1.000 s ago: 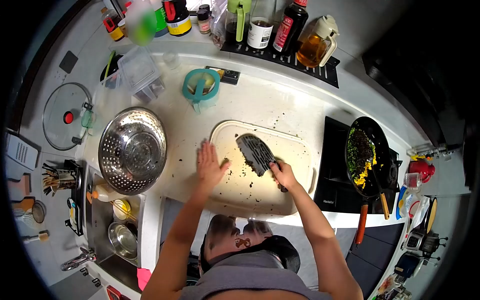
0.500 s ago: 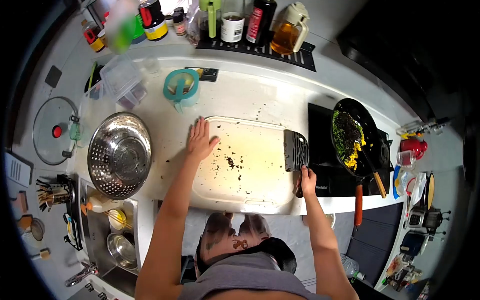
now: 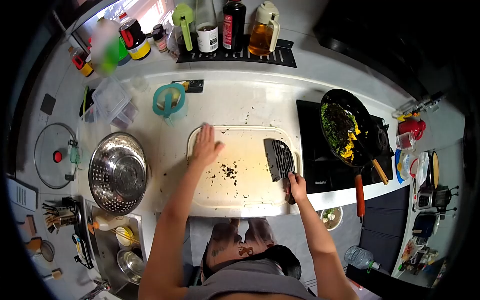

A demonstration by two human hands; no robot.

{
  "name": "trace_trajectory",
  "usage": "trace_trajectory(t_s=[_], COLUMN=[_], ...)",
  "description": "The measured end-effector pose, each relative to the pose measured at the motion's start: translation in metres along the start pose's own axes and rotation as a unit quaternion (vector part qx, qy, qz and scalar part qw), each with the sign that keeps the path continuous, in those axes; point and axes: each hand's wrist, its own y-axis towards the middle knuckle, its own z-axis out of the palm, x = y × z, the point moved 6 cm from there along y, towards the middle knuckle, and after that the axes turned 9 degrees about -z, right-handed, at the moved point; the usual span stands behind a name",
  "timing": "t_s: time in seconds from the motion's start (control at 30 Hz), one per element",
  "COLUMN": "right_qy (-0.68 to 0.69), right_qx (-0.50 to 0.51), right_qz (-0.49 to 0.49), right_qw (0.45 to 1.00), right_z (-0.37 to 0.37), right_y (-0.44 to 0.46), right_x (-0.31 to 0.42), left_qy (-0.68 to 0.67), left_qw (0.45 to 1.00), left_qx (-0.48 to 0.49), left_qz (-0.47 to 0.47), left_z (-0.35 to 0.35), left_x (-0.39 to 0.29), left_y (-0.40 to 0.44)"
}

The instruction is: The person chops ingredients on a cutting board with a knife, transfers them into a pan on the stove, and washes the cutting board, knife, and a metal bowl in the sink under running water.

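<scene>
My right hand (image 3: 296, 186) grips the handle of a cleaver (image 3: 278, 159), whose broad dark blade has pale streaks and lies over the right part of a cream cutting board (image 3: 250, 192). Flat on the board's upper left sits my left hand (image 3: 205, 146), slightly blurred, its fingers stretched out and holding nothing. Small dark chopped bits (image 3: 229, 171) are scattered on the board between the two hands, densest left of the middle.
A black frying pan (image 3: 367, 110) with chopped greens, dark bits and yellow pieces stands on the cooktop (image 3: 320, 170) at right. Left are a steel colander (image 3: 118, 172), a teal-lidded jug (image 3: 169, 102) and a sink (image 3: 107, 250). Bottles line a black rack (image 3: 240, 59) behind.
My left hand has moved right, from the board's edge onto its surface. The cleaver has shifted left over the board with my right hand. The camera view has also shifted.
</scene>
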Motion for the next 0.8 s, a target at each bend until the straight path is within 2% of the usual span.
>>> trace_trajectory(t_s=[0.03,0.13,0.23,0.37,0.43,0.47,0.57,0.67,0.77,0.8], right_qy=[0.002,0.005,0.037,0.008,-0.005,-0.007,-0.030,-0.013,-0.068,-0.076], right_qx=[-0.007,-0.044,-0.050,-0.031,-0.019,-0.013,0.020,0.056,0.086,0.090], right_qz=[-0.001,-0.002,0.011,0.029,0.027,0.021,0.012,0.033,0.001,-0.002], right_qw=[1.000,0.999,0.998,0.999,0.999,1.000,0.999,0.998,0.994,0.993], right_z=[-0.003,-0.019,-0.031,-0.031,-0.028,-0.027,-0.015,0.012,0.037,0.045], right_y=[-0.001,-0.002,0.001,0.004,0.005,0.006,0.001,-0.011,-0.021,-0.026], right_x=[0.000,-0.005,-0.016,-0.012,-0.011,-0.012,-0.003,0.000,-0.005,-0.004], left_qy=[-0.004,0.028,0.045,0.043,-0.024,-0.072,-0.020,0.015,0.008,0.063], left_qw=[1.000,0.999,0.988,0.942,0.920,0.920,0.992,0.989,0.984,0.981], left_qx=[-0.002,0.023,0.032,0.083,0.094,0.082,0.045,-0.040,-0.008,0.038], left_qz=[-0.025,0.004,0.144,0.322,0.380,0.377,0.116,-0.142,-0.178,-0.181], left_z=[-0.001,0.004,0.010,0.008,0.008,0.003,-0.017,0.025,0.023,0.025], left_x=[0.009,-0.007,-0.049,-0.089,-0.094,-0.091,-0.040,0.050,0.033,0.012], left_y=[0.011,0.032,0.023,-0.033,-0.065,-0.076,-0.080,-0.110,-0.127,-0.125])
